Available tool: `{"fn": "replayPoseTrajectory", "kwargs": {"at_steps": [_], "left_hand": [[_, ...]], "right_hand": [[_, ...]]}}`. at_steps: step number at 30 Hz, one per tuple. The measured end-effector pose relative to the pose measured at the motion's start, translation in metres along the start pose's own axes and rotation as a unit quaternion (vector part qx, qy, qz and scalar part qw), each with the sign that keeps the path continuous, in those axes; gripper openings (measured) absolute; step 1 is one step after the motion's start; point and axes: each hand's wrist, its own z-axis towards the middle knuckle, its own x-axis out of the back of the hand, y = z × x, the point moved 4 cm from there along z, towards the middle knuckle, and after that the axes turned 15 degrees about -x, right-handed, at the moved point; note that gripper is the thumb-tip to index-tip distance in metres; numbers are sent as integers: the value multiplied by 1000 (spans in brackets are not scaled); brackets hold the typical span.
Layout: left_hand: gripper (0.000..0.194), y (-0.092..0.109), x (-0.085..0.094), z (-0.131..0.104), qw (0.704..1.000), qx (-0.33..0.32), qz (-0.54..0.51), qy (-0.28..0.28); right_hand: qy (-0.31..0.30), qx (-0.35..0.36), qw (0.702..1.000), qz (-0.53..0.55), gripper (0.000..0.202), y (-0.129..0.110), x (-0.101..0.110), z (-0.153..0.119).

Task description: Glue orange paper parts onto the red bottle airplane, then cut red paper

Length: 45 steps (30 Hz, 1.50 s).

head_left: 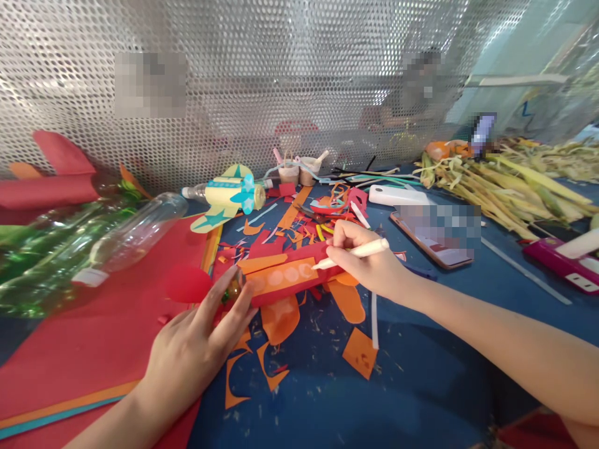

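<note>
A plastic bottle wrapped in red paper lies across the middle, with an orange strip along its upper side. Several pale round marks run along that strip. My left hand grips the bottle at its left end, near a red rounded piece. Pinched in my right hand is a white marker, its tip at the right end of the row of marks. Orange paper fins stick out below the bottle. Part of its left end is hidden by my fingers.
Paper scraps surround the bottle, and scissors lie behind it. A yellow-and-blue bottle rocket and clear bottles stand left. To the right are a glue gun, a phone and dried husks. Perforated metal sheeting closes the back.
</note>
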Motion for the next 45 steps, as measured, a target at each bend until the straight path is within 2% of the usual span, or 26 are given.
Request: {"fn": "replayPoseTrajectory", "kwargs": {"at_steps": [4,9,17,23,30,36,45], "left_hand": [[29,1,0,1,1000,-9,13,-4],[29,0,0,1,1000,12,-2,-18],[30,0,2,0,1000,-5,2,5],[35,1,0,-1,999,-18,15,32],[33,2,0,-1,999,-19,14,38],[37,2,1,0,999,-28,16,41],[56,2,0,1,999,-21,15,33]], "right_hand": [[-5,-6,1000,-6,23,-1,-1,1],[-2,0,1000,-5,22,-1,0,0],[-9,-9,1000,-4,23,0,0,0],[-35,-2,999,-5,23,0,-3,-1],[-7,-2,1000,-2,23,-1,0,0],[0,9,1000,-6,23,0,0,1],[1,7,1000,4,23,-1,1,1]]}}
